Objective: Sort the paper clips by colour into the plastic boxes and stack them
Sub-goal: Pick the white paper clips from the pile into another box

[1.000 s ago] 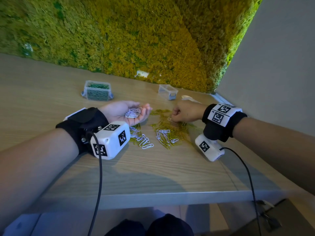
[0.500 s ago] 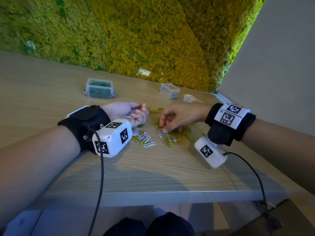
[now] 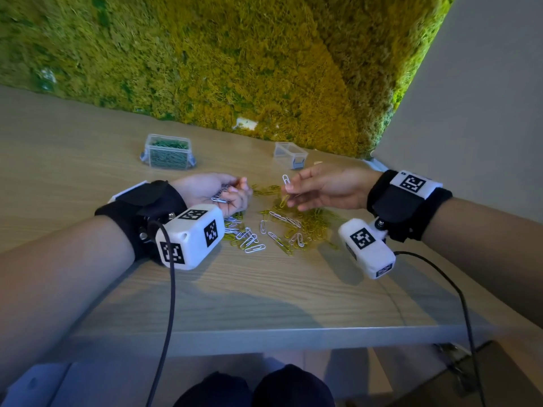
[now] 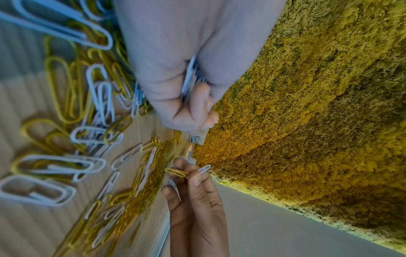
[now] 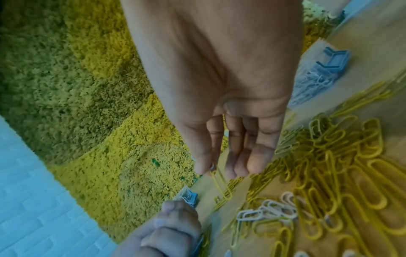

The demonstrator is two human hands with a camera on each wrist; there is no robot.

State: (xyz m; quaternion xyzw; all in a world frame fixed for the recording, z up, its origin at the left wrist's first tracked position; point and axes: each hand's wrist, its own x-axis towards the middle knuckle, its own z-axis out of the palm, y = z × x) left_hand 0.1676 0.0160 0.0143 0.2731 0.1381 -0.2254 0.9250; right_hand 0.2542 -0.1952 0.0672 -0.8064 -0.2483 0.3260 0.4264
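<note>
Item: wooden table (image 3: 264, 292) set against a moss wall (image 3: 235, 54), one person seated at it, a camera strapped to each wrist. Left hand (image 3: 214, 190): resting on the table palm up, fingers curled over a bundle of white clips (image 3: 221, 196) (the wrist view shows their ends poking out between thumb and fingers (image 4: 190, 78)). Right hand (image 3: 320, 188): raised just above the table, thumb and forefinger pinching a white clip (image 3: 285, 180) that stands upward, with a yellow clip (image 3: 283, 201) dangling below from the same pinch; whether the two are hooked together cannot be told; the other fingers are loosely extended. Loose stock: a mixed heap of clips (image 3: 279, 230) lying between and in front of the hands, white ones nearer the left wrist, yellow ones massed under the right hand. Containers: one plastic box (image 3: 168, 152) filled with green clips, toward the back left of the table; a second, smaller clear box (image 3: 289, 154) to its right, near the wall, with white clips visible inside in the right wrist view (image 5: 312, 83). The two boxes stand well apart, neither stacked. Black cables (image 3: 170, 304) trail from both wrist units over the table edge.
</note>
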